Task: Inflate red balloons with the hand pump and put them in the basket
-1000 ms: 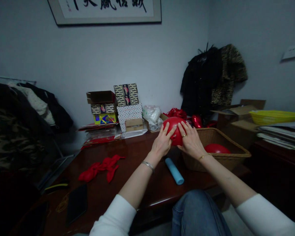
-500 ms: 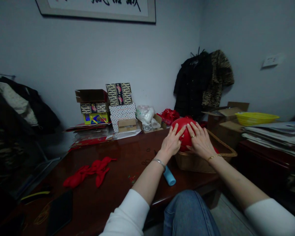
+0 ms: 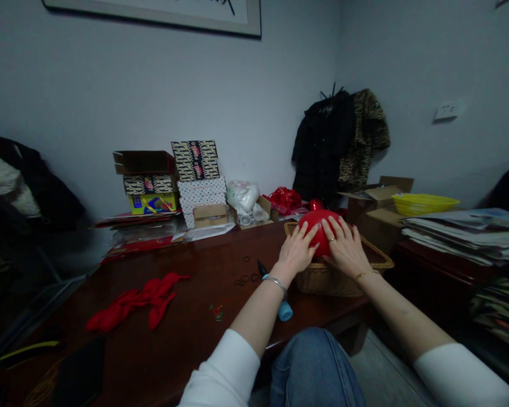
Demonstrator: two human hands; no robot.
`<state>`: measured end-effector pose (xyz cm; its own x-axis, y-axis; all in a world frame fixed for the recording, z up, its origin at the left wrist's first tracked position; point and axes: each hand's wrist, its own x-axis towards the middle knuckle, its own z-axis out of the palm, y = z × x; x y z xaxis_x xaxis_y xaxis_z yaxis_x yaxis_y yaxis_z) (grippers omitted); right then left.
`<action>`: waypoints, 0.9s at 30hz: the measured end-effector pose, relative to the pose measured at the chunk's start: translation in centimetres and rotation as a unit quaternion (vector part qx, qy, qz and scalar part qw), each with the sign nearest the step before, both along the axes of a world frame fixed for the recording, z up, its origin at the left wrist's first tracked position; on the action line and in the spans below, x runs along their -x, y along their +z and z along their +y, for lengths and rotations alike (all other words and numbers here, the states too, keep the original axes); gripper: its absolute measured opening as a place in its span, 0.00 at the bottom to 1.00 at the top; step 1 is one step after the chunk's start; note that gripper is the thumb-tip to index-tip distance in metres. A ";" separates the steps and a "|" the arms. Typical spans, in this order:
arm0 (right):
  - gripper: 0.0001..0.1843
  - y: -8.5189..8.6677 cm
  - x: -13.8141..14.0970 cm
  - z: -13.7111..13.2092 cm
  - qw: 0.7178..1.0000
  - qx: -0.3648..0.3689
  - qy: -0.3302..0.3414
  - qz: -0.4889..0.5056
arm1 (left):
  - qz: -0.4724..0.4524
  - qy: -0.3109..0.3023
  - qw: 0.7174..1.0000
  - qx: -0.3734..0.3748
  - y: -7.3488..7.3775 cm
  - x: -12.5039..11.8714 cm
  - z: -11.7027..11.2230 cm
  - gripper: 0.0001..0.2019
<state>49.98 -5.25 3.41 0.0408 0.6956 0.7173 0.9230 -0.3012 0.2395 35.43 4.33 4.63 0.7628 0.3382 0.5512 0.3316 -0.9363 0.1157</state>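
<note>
A round, shiny red balloon [image 3: 315,223] sits in the mouth of a wicker basket [image 3: 335,282]. My left hand [image 3: 297,249] grips its near left side, fingers curved over it and pointing up. From the right, my right hand [image 3: 344,246], with a ring on one finger, holds the same balloon with its fingers bent over the top. The balloon's underside is hidden by my hands and the basket rim. Partly covered by my left wrist, a blue tube with a black pointed tip, like a balloon pump [image 3: 285,311], lies on the dark wooden table [image 3: 186,345].
Knotted red pieces [image 3: 136,302] that look like limp balloons lie at the left. Small black rings [image 3: 246,278] and green-red bits [image 3: 216,312] are mid-table. Stacked boxes [image 3: 201,198] and a plastic bag [image 3: 242,196] stand at the back. A yellow basket [image 3: 424,204] is at the right.
The view has turned slightly right, so everything sits further left in the picture. Both hands stay on the balloon, which appears a little lower in the basket. The pump's black tip now shows.
</note>
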 end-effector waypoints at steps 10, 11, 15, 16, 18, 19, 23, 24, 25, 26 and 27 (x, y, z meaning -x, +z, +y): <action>0.49 -0.7 -0.3 -0.1 1.000 0.020 -0.003 -0.019 | 0.039 0.020 0.999 0.032 -1.1 0.1 0.4 0.31; 0.49 -0.8 -0.4 -0.2 1.000 0.022 -0.003 -0.018 | 0.038 0.024 0.998 0.033 -1.3 0.3 0.5 0.30; 0.45 -1.1 -0.6 -0.1 1.000 0.016 -0.001 -0.014 | 0.024 0.048 0.998 0.022 -1.9 1.4 1.1 0.30; 0.44 -1.1 -0.6 0.0 1.000 0.012 0.000 -0.013 | 0.021 0.054 0.998 0.017 -2.0 1.7 1.3 0.30; 0.43 -1.1 -0.5 0.4 1.000 0.004 0.000 -0.010 | 0.015 0.067 0.998 0.011 -2.0 2.3 1.6 0.31; 0.42 -1.1 -0.4 0.6 1.000 0.001 -0.002 -0.008 | 0.013 0.075 0.997 0.010 -2.1 2.7 1.7 0.32; 0.39 -0.9 0.4 1.4 1.000 -0.004 -0.005 -0.005 | 0.010 0.098 0.995 0.010 -2.2 4.2 2.3 0.33; 0.39 -0.8 0.6 1.6 1.000 -0.004 -0.003 -0.006 | 0.010 0.102 0.995 0.009 -2.2 4.6 2.5 0.34; 0.40 -0.8 0.9 1.8 1.000 -0.004 -0.001 -0.006 | 0.010 0.107 0.994 0.009 -2.2 5.1 2.6 0.34; 0.40 -0.9 1.2 2.1 1.000 -0.004 0.002 -0.006 | 0.010 0.112 0.994 0.008 -2.3 5.6 2.7 0.34; 0.40 -0.9 1.6 2.3 1.000 -0.004 0.007 -0.006 | 0.010 0.118 0.993 0.007 -2.4 6.2 2.8 0.33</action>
<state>48.41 -2.96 2.50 0.0217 0.6905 0.7230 0.9242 -0.2896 0.2489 29.28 7.10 2.27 0.6729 0.5157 0.5303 0.5435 -0.8310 0.1185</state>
